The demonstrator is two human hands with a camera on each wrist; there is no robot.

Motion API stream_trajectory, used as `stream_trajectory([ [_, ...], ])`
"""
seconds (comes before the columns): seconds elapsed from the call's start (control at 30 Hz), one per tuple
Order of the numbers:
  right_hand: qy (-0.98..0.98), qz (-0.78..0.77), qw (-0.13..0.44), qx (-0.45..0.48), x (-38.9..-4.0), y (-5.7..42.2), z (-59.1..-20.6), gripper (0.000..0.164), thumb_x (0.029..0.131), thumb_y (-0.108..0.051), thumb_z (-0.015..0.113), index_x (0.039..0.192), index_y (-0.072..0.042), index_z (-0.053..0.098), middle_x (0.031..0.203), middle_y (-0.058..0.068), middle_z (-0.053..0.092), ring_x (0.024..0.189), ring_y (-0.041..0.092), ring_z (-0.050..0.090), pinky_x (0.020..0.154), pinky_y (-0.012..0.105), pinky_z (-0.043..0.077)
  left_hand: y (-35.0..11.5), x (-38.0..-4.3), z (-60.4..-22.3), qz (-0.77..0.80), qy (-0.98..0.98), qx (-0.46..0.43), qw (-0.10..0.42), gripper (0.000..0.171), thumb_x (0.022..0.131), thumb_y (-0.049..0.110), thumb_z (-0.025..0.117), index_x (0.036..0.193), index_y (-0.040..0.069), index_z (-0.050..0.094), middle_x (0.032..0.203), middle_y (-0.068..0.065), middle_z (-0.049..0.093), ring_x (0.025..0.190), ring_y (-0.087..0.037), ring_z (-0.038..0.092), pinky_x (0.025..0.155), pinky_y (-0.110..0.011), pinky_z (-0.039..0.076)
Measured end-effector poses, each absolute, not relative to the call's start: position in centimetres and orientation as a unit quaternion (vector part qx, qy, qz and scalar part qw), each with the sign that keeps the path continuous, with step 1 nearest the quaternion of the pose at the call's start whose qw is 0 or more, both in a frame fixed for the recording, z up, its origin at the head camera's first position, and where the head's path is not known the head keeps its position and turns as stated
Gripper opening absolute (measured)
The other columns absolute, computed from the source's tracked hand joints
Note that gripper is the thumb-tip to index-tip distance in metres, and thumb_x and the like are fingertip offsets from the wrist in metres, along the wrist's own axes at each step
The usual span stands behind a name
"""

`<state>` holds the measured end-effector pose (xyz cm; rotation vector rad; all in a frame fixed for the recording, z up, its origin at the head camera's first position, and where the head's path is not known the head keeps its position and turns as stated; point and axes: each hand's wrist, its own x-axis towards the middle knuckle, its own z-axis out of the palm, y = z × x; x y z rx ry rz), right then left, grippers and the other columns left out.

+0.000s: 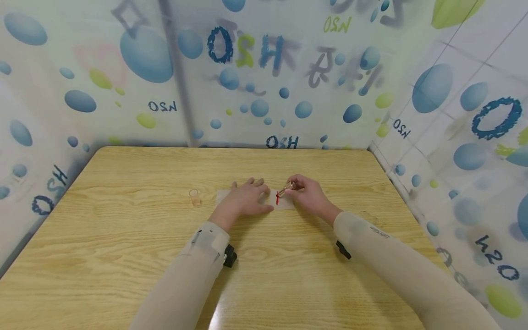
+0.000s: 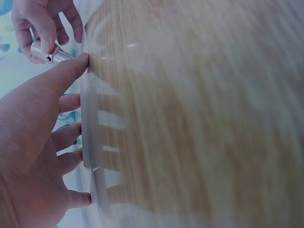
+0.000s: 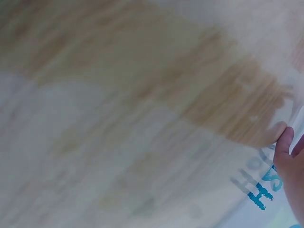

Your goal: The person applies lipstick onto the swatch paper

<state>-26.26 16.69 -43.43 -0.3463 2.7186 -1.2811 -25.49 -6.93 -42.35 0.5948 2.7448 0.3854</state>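
A strip of white paper (image 1: 284,203) lies flat on the table, with a short red stroke (image 1: 277,200) on it. My left hand (image 1: 247,198) rests on the paper with its fingers spread; in the left wrist view its fingertips (image 2: 71,159) touch down along the strip. My right hand (image 1: 308,195) pinches a shiny gold lipstick tube (image 1: 286,187), tilted down to the left, its lower end at the red stroke. Whether the tip touches the paper, I cannot tell. In the right wrist view only part of a hand (image 3: 292,164) shows at the edge, and no tube.
A small see-through, pinkish object (image 1: 195,198) sits on the wooden table (image 1: 123,238), left of the paper. Behind the table hangs a patterned wall covering (image 1: 255,91), and another wall (image 1: 449,137) runs along the right side.
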Motion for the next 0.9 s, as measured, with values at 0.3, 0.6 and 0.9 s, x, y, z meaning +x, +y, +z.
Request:
stream_trajectory([
  [0.3, 0.9, -0.424, 0.046, -0.09, -26.55, 16.18, -43.29, 0.023, 0.103, -0.018, 0.073, 0.124, -0.013, 0.067, 0.111, 0.01, 0.078, 0.11, 0.027, 0.068, 0.091, 0.038, 0.054, -6.97, -25.67, -42.78, 0.134, 0.958, 0.206, 0.15, 0.066, 0.101, 0.063, 0.062, 0.157, 0.029, 0.052, 0.179, -0.004, 0.025, 0.168, -0.034, 0.017, 0.127, -0.079, 0.012],
  [0.6, 0.899, -0.43, 0.045, -0.072, -26.75, 16.2, -43.61, 0.024, 0.103, -0.022, 0.073, 0.125, -0.015, 0.067, 0.117, 0.012, 0.076, 0.113, 0.028, 0.067, 0.093, 0.04, 0.055, -6.97, -25.6, -42.87, 0.13, 0.959, 0.207, 0.146, 0.066, 0.101, 0.064, 0.061, 0.157, 0.03, 0.051, 0.178, -0.004, 0.026, 0.168, -0.034, 0.017, 0.127, -0.078, 0.014],
  [0.9, 0.882, -0.465, 0.04, -0.063, -26.7, 16.55, -43.47, 0.025, 0.104, -0.023, 0.072, 0.126, -0.013, 0.066, 0.114, 0.01, 0.076, 0.118, 0.028, 0.065, 0.092, 0.037, 0.052, -7.04, -25.57, -42.79, 0.132, 0.958, 0.209, 0.145, 0.064, 0.102, 0.063, 0.06, 0.157, 0.031, 0.049, 0.179, -0.004, 0.025, 0.168, -0.035, 0.017, 0.126, -0.079, 0.014],
])
